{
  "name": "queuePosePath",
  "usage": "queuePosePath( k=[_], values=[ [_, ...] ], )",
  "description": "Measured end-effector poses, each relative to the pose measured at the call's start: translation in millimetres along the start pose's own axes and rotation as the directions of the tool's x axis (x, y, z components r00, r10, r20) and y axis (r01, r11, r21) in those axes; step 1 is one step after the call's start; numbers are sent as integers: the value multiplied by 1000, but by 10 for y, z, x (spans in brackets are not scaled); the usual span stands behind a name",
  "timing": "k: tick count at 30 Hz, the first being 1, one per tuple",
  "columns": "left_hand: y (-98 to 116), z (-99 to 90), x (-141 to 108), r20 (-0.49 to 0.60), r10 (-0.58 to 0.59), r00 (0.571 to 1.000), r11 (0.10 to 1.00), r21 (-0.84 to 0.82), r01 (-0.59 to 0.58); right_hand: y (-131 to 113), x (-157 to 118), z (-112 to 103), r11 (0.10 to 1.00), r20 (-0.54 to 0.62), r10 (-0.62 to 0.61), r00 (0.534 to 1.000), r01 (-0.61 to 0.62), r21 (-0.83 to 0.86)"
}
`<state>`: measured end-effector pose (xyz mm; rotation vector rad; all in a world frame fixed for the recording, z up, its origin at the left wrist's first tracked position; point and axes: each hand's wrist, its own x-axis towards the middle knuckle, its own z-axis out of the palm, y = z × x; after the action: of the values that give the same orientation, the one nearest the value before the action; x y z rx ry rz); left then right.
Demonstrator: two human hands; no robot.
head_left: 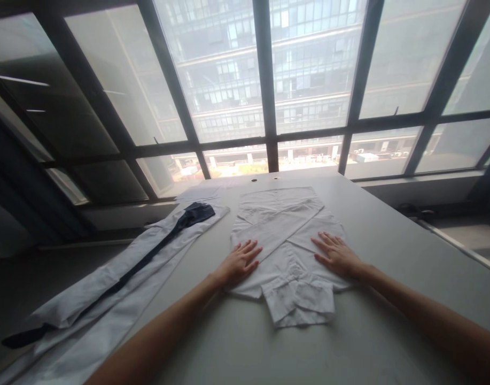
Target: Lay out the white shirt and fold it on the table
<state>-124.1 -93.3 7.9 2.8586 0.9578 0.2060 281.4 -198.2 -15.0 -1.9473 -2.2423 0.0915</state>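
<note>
Here the folded white cotton shirt lies flat on the pale grey table, centred in front of me, sleeves crossed over its back. My left hand presses its left edge, my right hand its right, both palm-down with fingers spread. Well to the left lies a second white garment with a dark navy strip along it. Large windows beyond.

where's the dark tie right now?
In the head view the long dark navy tie lies at left on the white garment along the grey table's left edge, left of the left hand and the folded white shirt.
</note>
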Motion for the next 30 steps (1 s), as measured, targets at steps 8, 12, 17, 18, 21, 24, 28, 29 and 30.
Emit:
queuePosePath(
  k=[8,12,17,18,21,24,28,29,30],
  values=[
    [-59,-21,166,-103,66,992,998,-16,-68,136,199,33,999,-82,-50,995,49,-20],
    [37,-96,102,-209,174,962,984,-5,-179,164,176,64,995,-162,-102,982,103,2],
    [44,-116,66,-156,144,977,988,-26,-149,173,205,39,992,-162,-121,979,126,18],
    [41,-115,64,-136,133,982,990,-32,-139,164,207,22,991,-167,-130,977,135,23],
    [81,-153,43,-120,130,984,990,-42,-136,101,173,-54,982,-223,-169,960,182,39],
    [224,-260,-20,-140,193,971,975,-83,-205,-9,50,-137,955,-338,-243,909,284,79],
    [512,-380,-148,-78,342,936,906,-238,-351,-186,-240,-217,877,-381,-340,860,436,202],
    [579,-389,-175,-54,373,926,887,-274,-373,-228,-320,-234,859,-368,-358,858,457,231],
    [637,-389,-198,-31,398,917,870,-303,-388,-265,-397,-253,844,-348,-375,859,472,256]
  ],
)
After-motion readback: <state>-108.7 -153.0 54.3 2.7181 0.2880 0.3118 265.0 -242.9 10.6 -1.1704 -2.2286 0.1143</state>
